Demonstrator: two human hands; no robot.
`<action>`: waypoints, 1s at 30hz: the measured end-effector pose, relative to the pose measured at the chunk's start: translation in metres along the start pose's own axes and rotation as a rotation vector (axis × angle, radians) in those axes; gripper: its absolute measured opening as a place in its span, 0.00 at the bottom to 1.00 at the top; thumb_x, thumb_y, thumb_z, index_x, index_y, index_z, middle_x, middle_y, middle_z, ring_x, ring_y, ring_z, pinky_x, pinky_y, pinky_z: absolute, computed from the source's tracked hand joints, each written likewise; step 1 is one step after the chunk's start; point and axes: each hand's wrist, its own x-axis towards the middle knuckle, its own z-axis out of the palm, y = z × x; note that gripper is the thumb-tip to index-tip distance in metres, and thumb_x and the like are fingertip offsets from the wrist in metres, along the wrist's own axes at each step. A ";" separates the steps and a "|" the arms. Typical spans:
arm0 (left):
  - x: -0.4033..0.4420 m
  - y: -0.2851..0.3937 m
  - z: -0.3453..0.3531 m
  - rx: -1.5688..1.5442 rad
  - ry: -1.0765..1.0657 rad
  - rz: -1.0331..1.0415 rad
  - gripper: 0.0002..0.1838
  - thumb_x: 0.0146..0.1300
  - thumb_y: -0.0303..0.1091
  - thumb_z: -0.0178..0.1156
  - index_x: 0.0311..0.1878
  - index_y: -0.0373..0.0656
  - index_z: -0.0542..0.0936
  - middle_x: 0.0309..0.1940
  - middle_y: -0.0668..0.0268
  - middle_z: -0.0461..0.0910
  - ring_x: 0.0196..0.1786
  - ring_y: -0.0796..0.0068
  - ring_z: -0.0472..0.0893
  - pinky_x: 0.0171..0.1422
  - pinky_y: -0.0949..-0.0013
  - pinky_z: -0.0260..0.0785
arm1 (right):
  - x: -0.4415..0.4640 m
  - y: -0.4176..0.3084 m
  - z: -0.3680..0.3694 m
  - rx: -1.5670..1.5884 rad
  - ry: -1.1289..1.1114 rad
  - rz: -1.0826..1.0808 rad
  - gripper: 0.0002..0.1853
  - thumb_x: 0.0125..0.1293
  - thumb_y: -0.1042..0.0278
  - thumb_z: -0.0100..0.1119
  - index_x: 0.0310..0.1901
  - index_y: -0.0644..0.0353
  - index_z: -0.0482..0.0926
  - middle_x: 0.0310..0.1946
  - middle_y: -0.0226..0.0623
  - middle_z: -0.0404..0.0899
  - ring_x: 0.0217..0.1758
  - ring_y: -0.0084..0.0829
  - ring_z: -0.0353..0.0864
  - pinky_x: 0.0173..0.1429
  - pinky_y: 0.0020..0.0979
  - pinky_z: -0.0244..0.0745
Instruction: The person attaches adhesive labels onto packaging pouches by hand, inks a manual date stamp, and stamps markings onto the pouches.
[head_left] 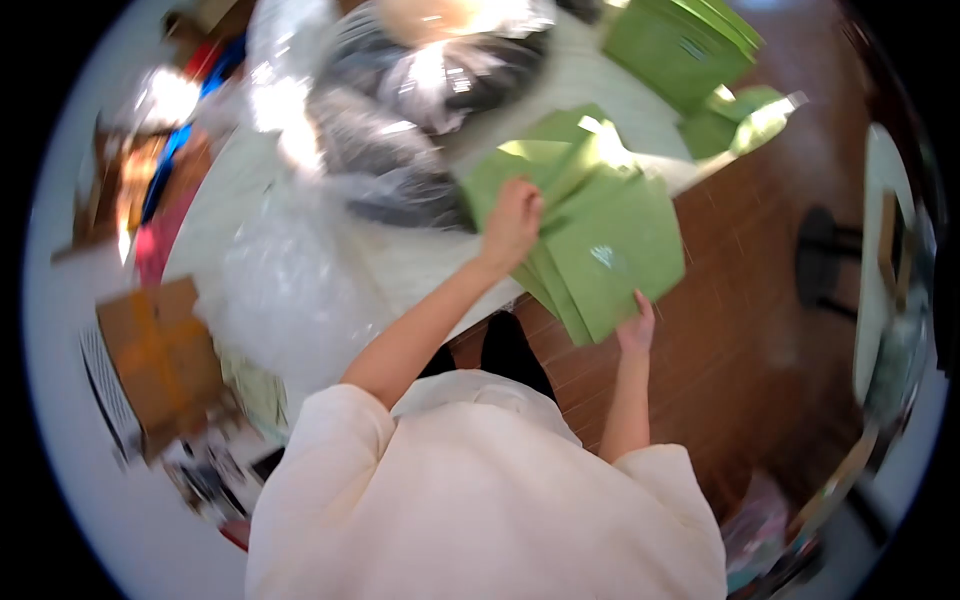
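Observation:
Several flat green bags (615, 235) with a small white print lie overlapped in front of me, partly over the table edge. My left hand (512, 225) is closed on the folded upper left part of these bags, its fingers curled together. At the lower right corner, my right hand (637, 325) grips the edge of the printed bag, thumb on top and the other fingers mostly hidden beneath. Farther back, a stack of similar green bags (680, 50) rests at the table's right end, with another crumpled green piece (735, 122) by it.
Clear plastic bags with dark contents (395, 165) crowd the pale table (400, 265). A crumpled clear plastic bag (290, 275) hangs over its near left edge. To the left is a taped cardboard box (160, 350). A dark stool (820, 260) stands on the wooden floor at right.

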 end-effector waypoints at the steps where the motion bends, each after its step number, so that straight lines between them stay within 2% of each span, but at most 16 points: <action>1: -0.007 0.013 -0.013 -0.108 -0.143 -0.241 0.15 0.67 0.37 0.53 0.53 0.42 0.68 0.43 0.50 0.74 0.35 0.63 0.77 0.46 0.64 0.69 | -0.014 -0.004 0.005 -0.049 -0.019 -0.022 0.26 0.63 0.68 0.53 0.62 0.64 0.64 0.61 0.43 0.67 0.64 0.42 0.66 0.70 0.44 0.59; 2: -0.017 0.035 -0.027 -0.235 -0.277 -0.479 0.17 0.68 0.39 0.51 0.56 0.42 0.65 0.40 0.50 0.75 0.33 0.64 0.77 0.44 0.64 0.70 | -0.025 -0.010 0.010 -0.083 -0.056 0.001 0.27 0.63 0.68 0.54 0.63 0.64 0.63 0.62 0.43 0.67 0.64 0.42 0.65 0.70 0.45 0.58; 4: -0.038 0.062 -0.050 -0.346 -0.352 -0.506 0.23 0.69 0.40 0.49 0.63 0.42 0.59 0.36 0.53 0.78 0.38 0.65 0.78 0.47 0.64 0.70 | -0.040 -0.024 0.016 -0.278 -0.120 -0.009 0.29 0.63 0.67 0.54 0.65 0.63 0.61 0.63 0.42 0.65 0.66 0.41 0.63 0.70 0.44 0.57; 6: -0.069 0.075 -0.065 -0.506 -0.334 -0.408 0.24 0.70 0.40 0.48 0.65 0.41 0.61 0.40 0.52 0.79 0.45 0.65 0.79 0.51 0.64 0.69 | -0.058 -0.034 0.048 -0.473 -0.247 -0.029 0.31 0.63 0.69 0.53 0.67 0.62 0.58 0.64 0.40 0.63 0.66 0.40 0.62 0.70 0.42 0.57; 8: -0.092 0.089 -0.105 -0.608 -0.519 -0.489 0.25 0.68 0.42 0.52 0.64 0.38 0.65 0.48 0.52 0.77 0.51 0.65 0.77 0.57 0.64 0.67 | -0.081 -0.028 0.095 -0.652 -0.330 -0.078 0.31 0.63 0.73 0.51 0.68 0.62 0.56 0.64 0.40 0.63 0.66 0.38 0.62 0.69 0.41 0.58; 12: -0.165 0.093 -0.187 -0.621 -0.256 -0.411 0.26 0.65 0.42 0.57 0.61 0.35 0.68 0.53 0.54 0.75 0.56 0.65 0.74 0.62 0.65 0.64 | -0.111 0.030 0.174 -0.866 -0.587 -0.058 0.36 0.58 0.76 0.55 0.69 0.62 0.54 0.64 0.40 0.63 0.67 0.38 0.61 0.71 0.41 0.55; 14: -0.214 0.088 -0.226 -0.600 -0.013 -0.333 0.28 0.63 0.40 0.60 0.63 0.35 0.67 0.56 0.56 0.74 0.58 0.66 0.73 0.65 0.66 0.62 | -0.131 0.078 0.208 -0.991 -0.690 -0.050 0.38 0.57 0.75 0.56 0.69 0.62 0.53 0.65 0.40 0.62 0.68 0.38 0.60 0.72 0.40 0.52; 16: -0.262 0.107 -0.280 -0.748 0.178 -0.558 0.28 0.64 0.37 0.59 0.63 0.35 0.67 0.56 0.57 0.74 0.59 0.68 0.72 0.64 0.66 0.63 | -0.150 0.134 0.238 -1.100 -0.768 0.003 0.35 0.62 0.75 0.53 0.71 0.59 0.51 0.67 0.38 0.58 0.68 0.39 0.59 0.70 0.40 0.55; 18: -0.323 0.106 -0.315 -0.761 0.381 -0.650 0.27 0.63 0.34 0.60 0.64 0.36 0.67 0.56 0.59 0.75 0.59 0.70 0.72 0.64 0.66 0.62 | -0.184 0.202 0.264 -1.165 -0.995 0.024 0.35 0.64 0.72 0.54 0.70 0.59 0.51 0.67 0.40 0.58 0.68 0.36 0.60 0.68 0.39 0.57; 20: -0.380 0.106 -0.348 -0.807 0.574 -0.670 0.27 0.61 0.31 0.60 0.63 0.35 0.66 0.55 0.62 0.73 0.58 0.73 0.71 0.62 0.68 0.64 | -0.221 0.266 0.282 -1.299 -1.160 0.034 0.34 0.65 0.70 0.54 0.69 0.60 0.52 0.65 0.43 0.62 0.65 0.34 0.64 0.67 0.37 0.59; 22: -0.441 0.085 -0.361 -0.656 0.941 -0.679 0.28 0.59 0.28 0.60 0.63 0.35 0.65 0.54 0.62 0.73 0.56 0.74 0.72 0.62 0.68 0.64 | -0.290 0.332 0.293 -1.296 -1.241 0.114 0.33 0.65 0.70 0.55 0.68 0.61 0.52 0.58 0.43 0.69 0.59 0.31 0.70 0.62 0.34 0.65; 24: -0.491 0.058 -0.373 -0.499 1.260 -0.688 0.27 0.59 0.29 0.59 0.60 0.34 0.64 0.53 0.57 0.73 0.53 0.70 0.74 0.60 0.67 0.65 | -0.326 0.395 0.285 -1.422 -1.232 0.250 0.30 0.65 0.72 0.56 0.65 0.64 0.56 0.52 0.42 0.75 0.53 0.32 0.75 0.57 0.30 0.68; 25: -0.517 0.046 -0.381 -0.520 1.288 -0.683 0.27 0.59 0.29 0.59 0.60 0.34 0.64 0.53 0.57 0.73 0.53 0.70 0.74 0.60 0.67 0.65 | -0.332 0.429 0.277 -1.511 -1.304 0.266 0.29 0.65 0.72 0.57 0.65 0.65 0.57 0.51 0.42 0.76 0.52 0.31 0.76 0.56 0.30 0.70; 27: -0.563 0.026 -0.399 -0.431 1.280 -0.866 0.26 0.60 0.33 0.59 0.58 0.35 0.63 0.51 0.53 0.73 0.52 0.65 0.75 0.59 0.65 0.66 | -0.340 0.485 0.254 -1.627 -1.392 0.286 0.28 0.64 0.72 0.57 0.64 0.65 0.58 0.50 0.41 0.76 0.51 0.31 0.76 0.55 0.30 0.71; 29: -0.603 -0.003 -0.407 -0.433 1.301 -0.903 0.25 0.62 0.37 0.57 0.57 0.35 0.63 0.50 0.52 0.73 0.52 0.65 0.74 0.58 0.65 0.66 | -0.353 0.532 0.234 -1.571 -1.331 0.479 0.26 0.64 0.73 0.57 0.63 0.65 0.61 0.52 0.41 0.75 0.53 0.31 0.75 0.56 0.31 0.71; 30: -0.616 -0.008 -0.413 -0.419 1.282 -0.951 0.24 0.64 0.40 0.56 0.56 0.35 0.63 0.49 0.52 0.73 0.53 0.64 0.74 0.58 0.64 0.66 | -0.358 0.545 0.229 -1.592 -1.344 0.481 0.26 0.64 0.73 0.57 0.63 0.65 0.61 0.52 0.41 0.75 0.53 0.31 0.75 0.56 0.31 0.71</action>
